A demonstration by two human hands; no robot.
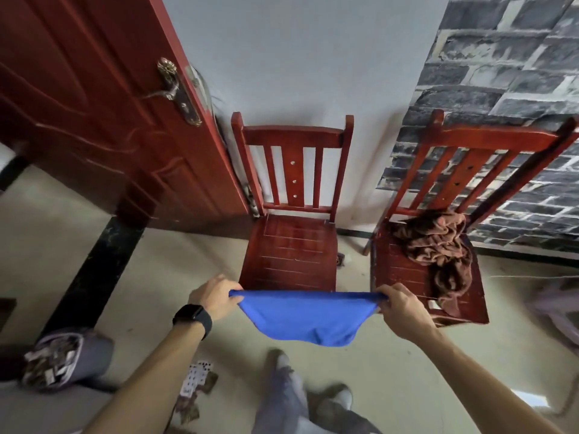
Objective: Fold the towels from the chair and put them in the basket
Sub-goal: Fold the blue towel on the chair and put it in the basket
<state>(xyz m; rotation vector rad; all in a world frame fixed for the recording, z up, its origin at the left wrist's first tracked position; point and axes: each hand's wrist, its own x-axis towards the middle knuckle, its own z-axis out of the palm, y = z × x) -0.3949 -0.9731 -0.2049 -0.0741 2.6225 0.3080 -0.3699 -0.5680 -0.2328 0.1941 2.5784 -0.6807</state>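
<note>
Blue, smooth and free of any pattern, the rectangular cloth towel (308,317) hangs in the air between our two hands. Our left hand (216,296), with a black square-faced watch (192,317) on its wrist, pinches the towel's left top corner between thumb and curled fingers. From there the upper edge runs taut and nearly level across to our right hand (401,311), which grips the right top corner in the same way. The towel's long axis therefore lies left to right, from one hand to the other. Below that edge the cloth sags into a rounded belly that hangs down towards the pale floor (407,371), and its lowest point is nearer our right hand.

Low and well to the left of our left hand sits a grey soft-sided fabric bin with a patterned lining (59,361); we cannot tell whether it is the basket. Beyond and between both hands stands a red slatted wooden chair (291,249), its seat bare, with the towel's top edge in line with its front rim. Just beyond our right hand stands a second red wooden chair (404,270). A crumpled brown towel (438,249) lies heaped on the right part of its seat and trails towards the front edge.
</note>
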